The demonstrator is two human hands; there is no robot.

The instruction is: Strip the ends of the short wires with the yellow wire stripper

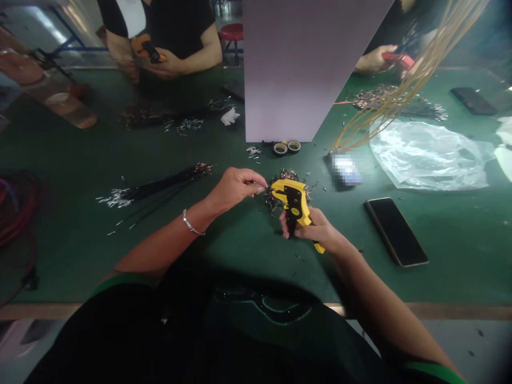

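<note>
My right hand [310, 226] is wrapped round the handles of a yellow and black wire stripper [294, 200], its jaws pointing left. My left hand [242, 186] is closed in a pinch just left of those jaws. Between thumb and forefinger is the end of a thin wire, mostly hidden by the fingers. Beneath and behind the stripper lies a heap of stripped insulation and copper scraps [287, 175]. A bundle of black wires [164, 184] rests left of my left hand, with silvery ends at the left and coppery ends at the right.
A tall pale panel [296, 69] stands ahead, with tape rolls [280, 150] at its foot. Rightward lie a phone [397, 232], a blurred-out pack [346, 169] and a clear plastic bag [430, 154]. Red cable [18, 213] coils at far left. Co-workers' hands [166, 63] hold tools across the table.
</note>
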